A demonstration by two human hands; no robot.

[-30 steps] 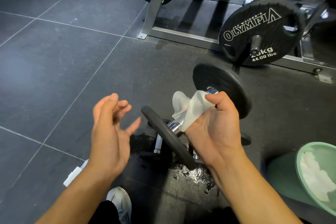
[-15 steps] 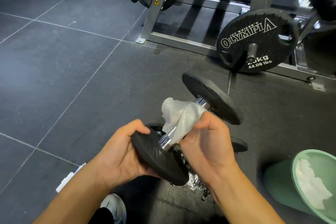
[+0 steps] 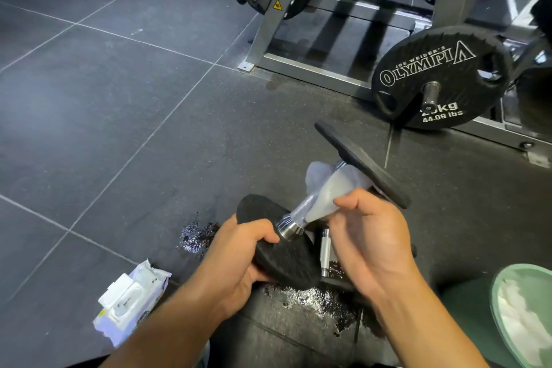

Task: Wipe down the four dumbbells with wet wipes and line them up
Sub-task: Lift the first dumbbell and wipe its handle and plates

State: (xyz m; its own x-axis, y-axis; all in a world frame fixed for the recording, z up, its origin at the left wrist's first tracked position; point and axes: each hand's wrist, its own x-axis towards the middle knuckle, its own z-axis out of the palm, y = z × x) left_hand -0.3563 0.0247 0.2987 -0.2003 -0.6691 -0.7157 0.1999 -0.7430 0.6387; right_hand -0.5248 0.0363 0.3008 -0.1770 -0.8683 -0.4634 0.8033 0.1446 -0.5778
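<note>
A dumbbell point(image 3: 363, 163) with two black disc ends and a chrome handle is held above the floor, tilted up to the right. My left hand point(image 3: 236, 257) grips its near black end from below. My right hand point(image 3: 367, 233) holds a white wet wipe point(image 3: 328, 188) wrapped round the chrome handle. Under my hands another dumbbell lies on the floor; only its chrome handle point(image 3: 324, 251) and a bit of black disc show. Any other dumbbells are out of sight.
A white pack of wet wipes point(image 3: 131, 299) lies on the floor at the lower left. A green bin point(image 3: 507, 302) with used wipes stands at the lower right. Wet patches point(image 3: 313, 299) spot the dark floor. A grey rack point(image 3: 268, 24) with Olympia weight plates point(image 3: 442, 75) stands behind.
My left hand, open and free a second ago, has taken hold of the dumbbell's near end. The dumbbell has tilted, and the wipe has slid along the handle toward the far disc.
</note>
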